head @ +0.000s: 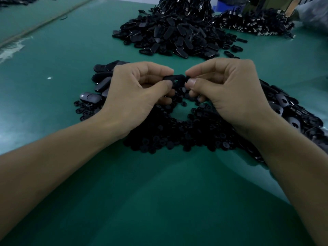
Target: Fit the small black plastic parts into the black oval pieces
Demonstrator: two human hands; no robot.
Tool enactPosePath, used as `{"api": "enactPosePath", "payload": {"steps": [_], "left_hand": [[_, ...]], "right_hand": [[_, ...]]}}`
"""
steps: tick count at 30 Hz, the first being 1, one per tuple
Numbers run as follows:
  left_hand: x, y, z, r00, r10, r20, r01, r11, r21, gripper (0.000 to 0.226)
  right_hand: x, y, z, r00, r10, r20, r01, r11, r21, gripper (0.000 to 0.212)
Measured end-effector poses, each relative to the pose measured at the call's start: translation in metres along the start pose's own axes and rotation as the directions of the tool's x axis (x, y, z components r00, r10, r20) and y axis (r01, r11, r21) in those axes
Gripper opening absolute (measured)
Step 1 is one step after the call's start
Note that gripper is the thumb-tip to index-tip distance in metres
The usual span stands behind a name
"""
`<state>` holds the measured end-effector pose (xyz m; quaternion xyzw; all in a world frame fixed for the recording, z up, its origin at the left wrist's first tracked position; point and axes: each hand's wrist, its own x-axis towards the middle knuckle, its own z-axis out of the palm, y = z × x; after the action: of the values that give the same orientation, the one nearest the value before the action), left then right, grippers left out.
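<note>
Pretty much everything here is green or black. The table (159,192) is a plain teal green, no pattern, with a whitish smear (10,48) on the left and a tiny white speck (49,78). The oval piece (174,79) in the middle is solid black. The small parts (177,135) heaped under it are matte black too. The ovals on the left (90,97) look more dark grey, kinda glossy. The big back pile (177,36) is black, and the far right pile (257,23) is black with silvery glints. The bin (223,5) up top is blue, and the strip (44,22) at upper left is tan.
</note>
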<state>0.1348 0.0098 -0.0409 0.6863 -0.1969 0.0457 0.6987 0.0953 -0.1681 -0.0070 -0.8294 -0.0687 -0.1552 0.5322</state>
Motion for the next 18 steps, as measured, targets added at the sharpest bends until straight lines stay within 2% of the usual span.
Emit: {"api": "enactPosePath", "payload": {"steps": [7, 14, 18], "left_hand": [[-0.002, 0.004, 0.002, 0.999, 0.030, 0.023, -0.031, 0.998, 0.057, 0.016], [-0.003, 0.003, 0.001, 0.996, 0.072, 0.049, -0.078, 0.989, 0.128, 0.019], [-0.003, 0.004, 0.001, 0.994, 0.086, 0.069, -0.096, 0.981, 0.170, 0.019]], "right_hand": [[-0.003, -0.005, 0.009, 0.998, -0.055, -0.025, 0.049, 0.981, -0.188, 0.017], [-0.005, -0.008, 0.012, 0.993, -0.116, -0.020, 0.103, 0.940, -0.326, 0.028], [-0.006, -0.009, 0.014, 0.985, -0.174, -0.010, 0.157, 0.913, -0.377, 0.022]]}}
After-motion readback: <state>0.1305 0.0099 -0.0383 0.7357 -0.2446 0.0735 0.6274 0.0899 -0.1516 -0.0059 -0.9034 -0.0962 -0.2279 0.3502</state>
